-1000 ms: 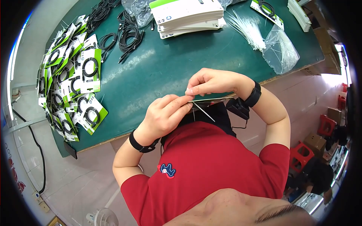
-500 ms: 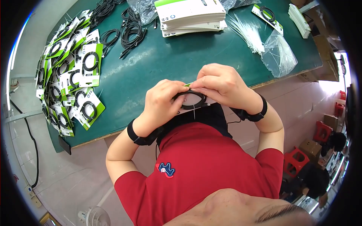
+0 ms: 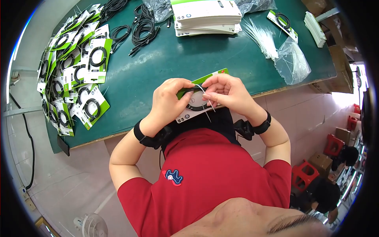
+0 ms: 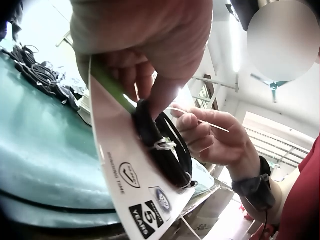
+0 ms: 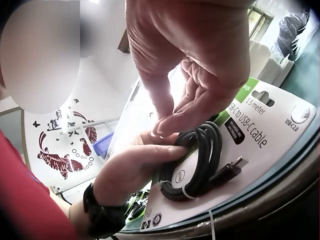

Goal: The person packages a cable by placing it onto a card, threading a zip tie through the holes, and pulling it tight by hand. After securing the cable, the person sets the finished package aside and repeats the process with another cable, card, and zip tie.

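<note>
The green table [image 3: 189,59] stretches away beyond my 2 hands, and I hold my work just above its near edge, close to my chest. Far off past my left hand [image 3: 167,103] lies a big heap of finished carded cables [image 3: 75,75], with loose black cables [image 3: 138,29] further out. Straight ahead, well beyond both hands, sits a stack of blank cards [image 3: 207,15]; out past my right hand [image 3: 227,93] are a bundle of white zip ties [image 3: 260,37] and a clear plastic bag [image 3: 292,59].

Between my hands is 1 green-and-white backing card [image 3: 187,112] with a coiled black cable [image 5: 197,160] lying against it. My left hand grips the card's edge, thumb pressing the coil onto it. My right hand, fingers curled, pinches a thin white zip tie [image 3: 207,100] that runs across the coil.
</note>
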A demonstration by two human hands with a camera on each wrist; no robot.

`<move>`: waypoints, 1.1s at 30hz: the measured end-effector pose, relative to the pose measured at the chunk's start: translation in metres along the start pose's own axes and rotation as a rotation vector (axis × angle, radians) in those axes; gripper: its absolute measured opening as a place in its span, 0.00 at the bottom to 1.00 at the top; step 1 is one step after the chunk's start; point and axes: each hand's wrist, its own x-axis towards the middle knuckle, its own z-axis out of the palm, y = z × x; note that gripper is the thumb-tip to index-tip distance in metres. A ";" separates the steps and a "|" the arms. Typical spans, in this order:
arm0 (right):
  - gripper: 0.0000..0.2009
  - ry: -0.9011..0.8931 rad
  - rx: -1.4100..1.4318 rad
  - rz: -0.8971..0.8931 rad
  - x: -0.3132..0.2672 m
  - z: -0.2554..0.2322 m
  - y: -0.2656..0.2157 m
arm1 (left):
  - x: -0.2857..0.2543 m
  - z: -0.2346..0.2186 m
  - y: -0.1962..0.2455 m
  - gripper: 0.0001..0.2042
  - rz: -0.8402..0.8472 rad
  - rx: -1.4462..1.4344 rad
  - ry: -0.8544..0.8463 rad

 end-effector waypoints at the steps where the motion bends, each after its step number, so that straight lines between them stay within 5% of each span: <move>1: 0.08 -0.009 0.004 0.046 0.000 0.000 0.001 | -0.001 0.002 -0.002 0.06 -0.025 -0.026 -0.019; 8: 0.08 -0.101 -0.046 0.255 0.003 -0.012 0.011 | -0.001 0.001 -0.002 0.08 -0.190 -0.046 -0.176; 16: 0.08 -0.121 -0.169 0.029 0.009 -0.015 0.017 | -0.006 0.007 -0.009 0.08 -0.413 -0.232 -0.266; 19: 0.08 -0.065 -0.119 0.282 0.005 -0.010 0.004 | -0.009 0.008 -0.009 0.09 -0.643 -0.487 -0.343; 24: 0.08 -0.061 0.001 0.261 0.008 -0.009 0.012 | -0.014 0.008 -0.011 0.10 -0.721 -0.581 -0.344; 28: 0.08 -0.041 -0.043 0.219 0.006 -0.003 0.022 | -0.016 0.009 -0.011 0.10 -0.757 -0.619 -0.327; 33: 0.05 0.083 -0.375 -0.179 0.005 0.004 0.034 | -0.015 0.008 -0.010 0.10 -0.775 -0.709 -0.314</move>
